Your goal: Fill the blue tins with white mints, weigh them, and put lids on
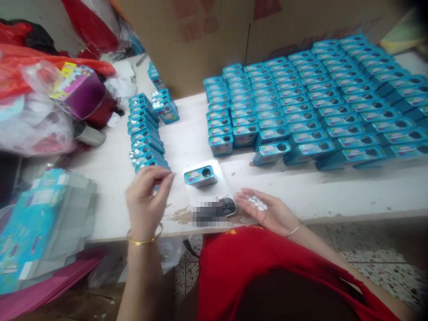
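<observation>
A small blue tin (200,175) with a round hole in its lid sits on a white scale (214,191) at the table's front edge. My right hand (265,209) lies palm up beside the scale, cupped, with several small white tablets (257,203) on the palm. My left hand (149,200) hovers left of the tin, its fingers pinched together; what they hold is too small to make out. A column of filled blue tins (145,133) runs back from my left hand.
Many rows of blue tins (301,102) cover the right half of the white table (334,187). A cardboard box (207,40) stands behind. Plastic bags (33,107) and a purple box (80,91) crowd the left. Flattened blue cartons (36,223) are stacked at the lower left.
</observation>
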### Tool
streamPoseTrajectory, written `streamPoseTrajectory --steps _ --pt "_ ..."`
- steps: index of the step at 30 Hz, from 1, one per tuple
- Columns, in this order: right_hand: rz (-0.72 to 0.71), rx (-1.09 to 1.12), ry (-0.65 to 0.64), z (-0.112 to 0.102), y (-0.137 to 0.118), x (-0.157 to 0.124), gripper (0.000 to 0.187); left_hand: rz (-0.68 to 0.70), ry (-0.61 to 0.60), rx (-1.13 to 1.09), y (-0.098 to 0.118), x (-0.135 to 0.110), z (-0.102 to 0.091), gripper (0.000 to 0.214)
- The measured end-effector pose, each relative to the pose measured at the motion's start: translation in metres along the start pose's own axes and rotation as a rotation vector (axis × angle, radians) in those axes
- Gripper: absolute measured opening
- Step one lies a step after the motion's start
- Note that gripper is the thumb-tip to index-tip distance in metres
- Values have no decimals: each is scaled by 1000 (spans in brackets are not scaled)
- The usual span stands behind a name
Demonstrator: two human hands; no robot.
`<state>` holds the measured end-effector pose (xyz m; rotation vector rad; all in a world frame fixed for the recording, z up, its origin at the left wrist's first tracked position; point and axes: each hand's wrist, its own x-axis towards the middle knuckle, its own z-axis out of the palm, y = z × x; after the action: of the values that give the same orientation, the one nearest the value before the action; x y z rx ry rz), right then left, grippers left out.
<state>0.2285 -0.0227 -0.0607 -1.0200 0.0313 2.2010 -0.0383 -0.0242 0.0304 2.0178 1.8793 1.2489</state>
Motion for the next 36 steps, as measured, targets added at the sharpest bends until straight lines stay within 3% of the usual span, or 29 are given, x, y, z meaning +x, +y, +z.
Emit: streamPoseTrajectory --steps 5,8,14,18,21,27,36 --pt "12 -8 8 2 2 1 20 106 -165 -4 8 6 33 5" --pt "11 -15 3 2 1 1 21 171 -264 -37 7 11 43 10" --pt "-14 -19 -4 3 -4 1 23 141 -245 79 -10 14 27 17" --pt "-20 -37 -12 2 -5 1 24 152 -432 224 -24 8 23 45" --pt "-19 -50 -9 0 -5 1 23 148 -549 279 -30 2 26 38" --pt "-25 -60 19 -2 -6 0 23 104 -430 210 -30 3 16 54" --pt "-34 -81 7 -7 -4 2 21 63 -262 187 -38 7 -1 28"
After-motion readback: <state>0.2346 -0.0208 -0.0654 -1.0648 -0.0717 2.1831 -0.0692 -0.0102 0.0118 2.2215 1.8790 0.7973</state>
